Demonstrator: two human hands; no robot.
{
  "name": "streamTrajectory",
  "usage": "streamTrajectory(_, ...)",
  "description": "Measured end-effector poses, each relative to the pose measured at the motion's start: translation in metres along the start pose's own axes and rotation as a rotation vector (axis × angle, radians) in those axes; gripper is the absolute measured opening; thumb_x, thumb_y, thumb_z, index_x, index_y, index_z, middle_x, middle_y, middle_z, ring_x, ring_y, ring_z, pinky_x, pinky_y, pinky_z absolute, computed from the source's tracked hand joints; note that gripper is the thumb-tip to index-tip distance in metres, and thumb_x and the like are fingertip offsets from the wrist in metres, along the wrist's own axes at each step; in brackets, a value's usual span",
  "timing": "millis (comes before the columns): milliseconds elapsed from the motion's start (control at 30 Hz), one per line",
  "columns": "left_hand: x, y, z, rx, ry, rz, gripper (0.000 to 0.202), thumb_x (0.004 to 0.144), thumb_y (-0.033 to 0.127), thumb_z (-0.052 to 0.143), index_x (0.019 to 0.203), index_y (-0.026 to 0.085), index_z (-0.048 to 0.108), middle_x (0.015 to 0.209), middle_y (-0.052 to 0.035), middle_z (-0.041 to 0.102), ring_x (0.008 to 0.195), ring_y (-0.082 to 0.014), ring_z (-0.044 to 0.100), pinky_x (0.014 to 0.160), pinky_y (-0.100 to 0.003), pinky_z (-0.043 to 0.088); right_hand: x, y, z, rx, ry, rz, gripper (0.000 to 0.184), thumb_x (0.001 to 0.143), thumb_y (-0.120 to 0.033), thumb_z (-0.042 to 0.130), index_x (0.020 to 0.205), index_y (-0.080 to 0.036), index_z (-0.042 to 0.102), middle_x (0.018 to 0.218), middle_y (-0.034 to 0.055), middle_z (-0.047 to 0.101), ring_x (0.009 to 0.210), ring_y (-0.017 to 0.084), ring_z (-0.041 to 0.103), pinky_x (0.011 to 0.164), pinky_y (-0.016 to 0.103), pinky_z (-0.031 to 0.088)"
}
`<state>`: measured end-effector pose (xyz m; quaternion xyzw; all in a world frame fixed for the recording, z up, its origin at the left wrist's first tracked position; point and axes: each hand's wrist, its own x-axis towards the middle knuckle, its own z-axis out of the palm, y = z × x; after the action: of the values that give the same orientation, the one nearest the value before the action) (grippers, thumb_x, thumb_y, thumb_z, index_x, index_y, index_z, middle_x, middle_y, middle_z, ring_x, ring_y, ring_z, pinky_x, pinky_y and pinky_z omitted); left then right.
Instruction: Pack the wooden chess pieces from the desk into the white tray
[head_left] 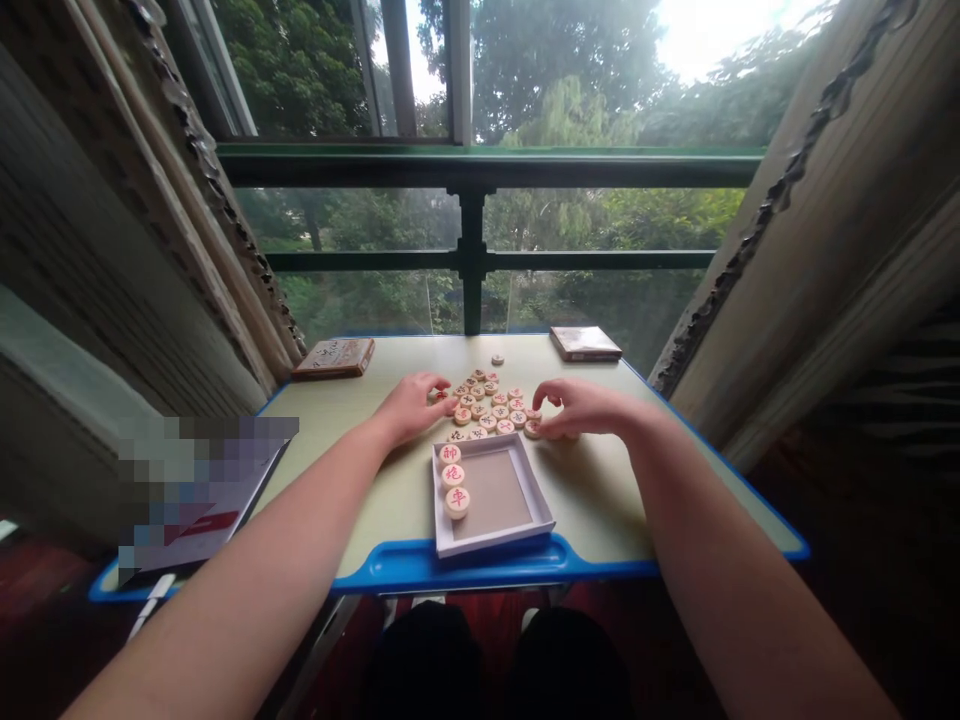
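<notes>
Several round wooden Chinese chess pieces (491, 402) lie in a loose cluster in the middle of a pale table (600, 500). My left hand (412, 405) rests at the cluster's left edge, its fingers curled and pinching a piece. My right hand (577, 407) sits at the right edge, fingers bent over the pieces there and touching one. In front of the cluster is a shallow white box (517, 530); three pieces with red characters (454, 477) stand in a column along its left wall.
One piece (496, 359) lies alone farther back. A brown board or box lid (334, 357) is at the far left corner, another flat box (585, 343) at the far right. Papers (217, 510) cover the near left. The table has a blue rim; a window lies beyond.
</notes>
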<state>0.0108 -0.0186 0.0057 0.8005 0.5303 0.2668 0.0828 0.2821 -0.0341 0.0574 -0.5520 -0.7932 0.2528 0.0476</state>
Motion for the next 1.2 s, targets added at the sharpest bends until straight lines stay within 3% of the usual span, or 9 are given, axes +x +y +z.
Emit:
streamTrajectory(200, 0.000, -0.005, 0.001, 0.002, 0.023, -0.030, 0.037, 0.077, 0.042, 0.047, 0.095, 0.014, 0.063, 0.096, -0.0104, 0.062, 0.092, -0.0239, 0.056, 0.082, -0.035, 0.044, 0.005, 0.002, 0.005, 0.060, -0.084, 0.064, 0.055, 0.062, -0.048, 0.068, 0.109, -0.022, 0.058, 0.088, 0.0049, 0.064, 0.061, 0.013, 0.058, 0.051, 0.021, 0.042)
streamTrajectory(400, 0.000, -0.007, 0.001, 0.031, 0.021, -0.028, 0.038, 0.078, 0.042, 0.045, 0.096, 0.014, 0.063, 0.098, -0.0102, 0.062, 0.095, -0.0232, 0.055, 0.082, -0.033, 0.044, 0.004, 0.003, 0.002, 0.026, -0.048, 0.062, 0.061, 0.062, -0.052, 0.067, 0.115, -0.023, 0.056, 0.094, 0.0055, 0.063, 0.063, 0.014, 0.059, 0.050, 0.021, 0.042)
streamTrajectory(500, -0.001, -0.006, 0.000, 0.049, 0.015, -0.037, 0.035, 0.079, 0.040, 0.045, 0.095, 0.014, 0.063, 0.096, -0.0094, 0.063, 0.094, -0.0231, 0.055, 0.083, -0.034, 0.044, 0.007, 0.003, 0.003, 0.001, 0.071, 0.009, 0.049, 0.072, -0.043, 0.060, 0.116, -0.024, 0.057, 0.098, 0.0059, 0.063, 0.069, 0.016, 0.060, 0.058, 0.023, 0.045)
streamTrajectory(633, -0.001, -0.004, -0.002, 0.064, -0.002, -0.041, 0.032, 0.079, 0.036, 0.044, 0.093, 0.015, 0.063, 0.093, -0.0087, 0.064, 0.091, -0.0223, 0.056, 0.082, -0.034, 0.044, 0.023, 0.003, 0.016, -0.134, 0.380, -0.156, 0.032, 0.079, -0.023, 0.051, 0.108, -0.024, 0.064, 0.115, 0.0054, 0.059, 0.103, 0.020, 0.053, 0.093, 0.030, 0.038)
streamTrajectory(700, -0.001, -0.004, -0.002, 0.071, 0.002, -0.047, 0.031, 0.078, 0.034, 0.044, 0.093, 0.015, 0.063, 0.094, -0.0084, 0.064, 0.091, -0.0218, 0.057, 0.083, -0.033, 0.044, 0.031, 0.005, 0.023, -0.146, 0.392, -0.205, 0.029, 0.081, -0.021, 0.048, 0.103, -0.025, 0.067, 0.116, 0.0027, 0.060, 0.107, 0.019, 0.050, 0.097, 0.032, 0.034)
streamTrajectory(833, -0.001, 0.000, -0.003, 0.052, 0.001, -0.058, 0.026, 0.076, 0.031, 0.045, 0.088, 0.017, 0.064, 0.093, -0.0073, 0.064, 0.091, -0.0212, 0.057, 0.085, -0.033, 0.044, 0.038, 0.010, 0.027, -0.121, 0.368, -0.148, 0.026, 0.079, -0.018, 0.050, 0.094, -0.023, 0.070, 0.099, 0.0019, 0.068, 0.099, 0.018, 0.055, 0.088, 0.027, 0.040)
streamTrajectory(933, 0.001, 0.001, -0.004, -0.121, -0.003, -0.163, 0.026, 0.072, 0.021, 0.045, 0.090, 0.016, 0.063, 0.096, -0.0080, 0.064, 0.091, -0.0207, 0.057, 0.084, -0.034, 0.045, 0.037, 0.011, 0.025, -0.152, 0.384, -0.141, 0.025, 0.078, -0.019, 0.050, 0.093, -0.020, 0.070, 0.099, 0.0038, 0.068, 0.095, 0.018, 0.057, 0.087, 0.027, 0.040)
streamTrajectory(1067, 0.004, -0.005, -0.009, -0.586, 0.037, -0.435, 0.050, 0.057, 0.005, 0.039, 0.104, 0.013, 0.055, 0.109, -0.0111, 0.059, 0.092, -0.0175, 0.059, 0.076, -0.030, 0.050, 0.034, 0.005, 0.025, -0.116, 0.406, -0.202, 0.026, 0.081, -0.025, 0.049, 0.099, -0.020, 0.068, 0.105, 0.0056, 0.065, 0.096, 0.018, 0.057, 0.088, 0.028, 0.040)
streamTrajectory(1200, 0.002, -0.010, -0.020, -0.683, -0.065, -0.427, 0.059, 0.049, 0.003, 0.039, 0.105, 0.015, 0.054, 0.116, -0.0112, 0.056, 0.099, -0.0194, 0.056, 0.074, -0.029, 0.050, 0.032, 0.002, 0.027, -0.081, 0.325, -0.266, 0.023, 0.079, -0.021, 0.050, 0.091, -0.020, 0.070, 0.104, 0.0031, 0.065, 0.096, 0.017, 0.056, 0.089, 0.025, 0.040)
